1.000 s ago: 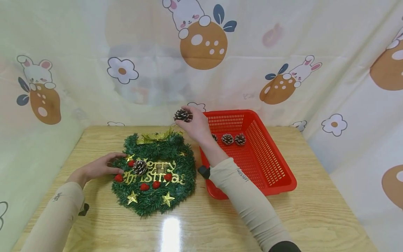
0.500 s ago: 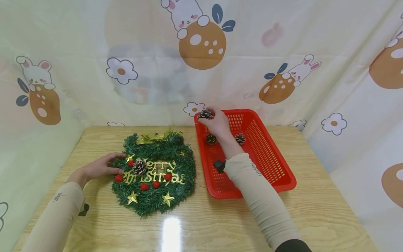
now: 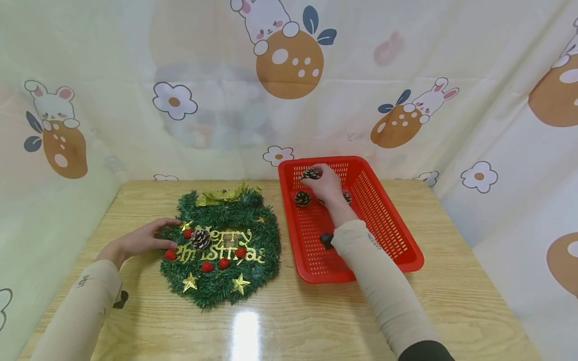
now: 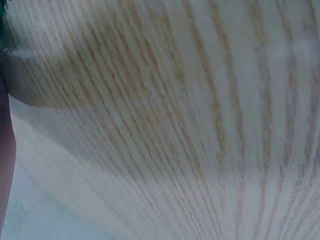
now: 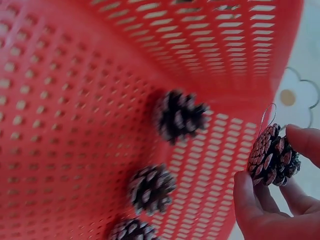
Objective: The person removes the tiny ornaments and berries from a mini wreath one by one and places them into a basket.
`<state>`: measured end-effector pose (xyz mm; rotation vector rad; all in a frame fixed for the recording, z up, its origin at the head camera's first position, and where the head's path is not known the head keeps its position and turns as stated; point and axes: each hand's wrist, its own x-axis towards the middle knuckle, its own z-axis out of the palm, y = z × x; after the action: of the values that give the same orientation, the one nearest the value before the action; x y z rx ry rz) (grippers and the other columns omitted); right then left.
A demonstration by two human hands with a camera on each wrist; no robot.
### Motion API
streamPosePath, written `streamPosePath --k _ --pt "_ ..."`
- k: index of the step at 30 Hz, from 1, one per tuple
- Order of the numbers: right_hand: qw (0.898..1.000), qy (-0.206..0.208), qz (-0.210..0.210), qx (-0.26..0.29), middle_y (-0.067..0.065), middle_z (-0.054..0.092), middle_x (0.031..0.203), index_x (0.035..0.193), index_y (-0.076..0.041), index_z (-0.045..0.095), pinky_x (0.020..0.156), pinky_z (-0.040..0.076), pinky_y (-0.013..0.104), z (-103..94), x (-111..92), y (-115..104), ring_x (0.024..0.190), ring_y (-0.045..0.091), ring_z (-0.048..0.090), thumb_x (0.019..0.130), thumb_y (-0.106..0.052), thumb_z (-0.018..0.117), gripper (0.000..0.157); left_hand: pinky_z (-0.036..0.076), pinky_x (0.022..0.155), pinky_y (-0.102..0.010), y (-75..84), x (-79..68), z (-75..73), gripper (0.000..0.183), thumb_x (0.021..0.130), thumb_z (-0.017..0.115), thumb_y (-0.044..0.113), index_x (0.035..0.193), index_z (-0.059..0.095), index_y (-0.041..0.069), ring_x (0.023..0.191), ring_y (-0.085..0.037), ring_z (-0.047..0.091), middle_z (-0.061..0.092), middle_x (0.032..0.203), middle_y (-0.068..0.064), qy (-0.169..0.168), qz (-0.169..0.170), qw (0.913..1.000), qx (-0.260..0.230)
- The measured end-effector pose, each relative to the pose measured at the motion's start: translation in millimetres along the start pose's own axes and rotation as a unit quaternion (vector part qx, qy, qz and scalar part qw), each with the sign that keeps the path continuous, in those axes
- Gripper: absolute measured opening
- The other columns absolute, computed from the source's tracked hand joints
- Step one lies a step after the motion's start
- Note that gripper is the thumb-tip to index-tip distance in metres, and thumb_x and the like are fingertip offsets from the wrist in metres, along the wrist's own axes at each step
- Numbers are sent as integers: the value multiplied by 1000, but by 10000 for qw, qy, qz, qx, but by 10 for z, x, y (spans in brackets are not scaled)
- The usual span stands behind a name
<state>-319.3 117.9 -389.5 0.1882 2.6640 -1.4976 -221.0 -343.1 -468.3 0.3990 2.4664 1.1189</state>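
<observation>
Over the back of the red plastic basket (image 3: pixel 292 240), my right hand (image 3: pixel 328 186) pinches a pine cone (image 3: pixel 309 173) between thumb and fingertips. The right wrist view shows a thin wire loop standing out from this pine cone (image 5: pixel 272 156). Below it, 3 more pine cones lie along the basket's back wall, partly behind my hand in the head view; one is the left pine cone (image 3: pixel 302 198). My left hand (image 3: pixel 139 238) rests at the left edge of a green Christmas wreath (image 3: pixel 217 293), fingers spread and touching it. A frosted pine cone (image 3: pixel 200 238) sits on the wreath's left side.
The wreath carries gold lettering (image 3: pixel 226 253), gold stars (image 3: pixel 241 284), red berries (image 3: pixel 207 267) and a gold bow (image 3: pixel 221 196) at its top. Both wreath and basket stand on a wooden table (image 3: pixel 180 331). A printed curtain (image 3: pixel 217 130) hangs behind and beside the table.
My right hand has moved right from beyond the wreath's upper right to over the basket and dropped lower, carrying the pine cone. My left hand has stayed at the wreath's edge.
</observation>
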Motion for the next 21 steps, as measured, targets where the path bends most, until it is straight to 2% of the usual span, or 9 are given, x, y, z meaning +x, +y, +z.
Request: streamPosePath --k 3,13,21 --pt "9999 13 98 -81 11 49 138 141 -12 45 97 49 50 -3 43 74 117 30 49 92 -24 69 57 27 104 -68 5 0 1 71 92 69 28 149 35 5 135 -52 28 30 150 -28 -4 6 10000 22" --pt "9995 99 25 -291 16 50 138 141 -6 45 97 48 47 39 171 318 119 32 50 92 -21 69 57 28 104 -68 -7 14 -9 71 91 71 26 148 36 4 134 -53 28 30 150 -28 7 47 10000 -52" --pt "9988 103 92 -463 16 52 135 139 -6 48 104 42 49 70 215 423 120 33 48 91 -23 71 56 31 102 -67 3 13 -7 69 91 71 23 147 36 1 133 -54 30 29 150 -29 -54 101 9999 -109"
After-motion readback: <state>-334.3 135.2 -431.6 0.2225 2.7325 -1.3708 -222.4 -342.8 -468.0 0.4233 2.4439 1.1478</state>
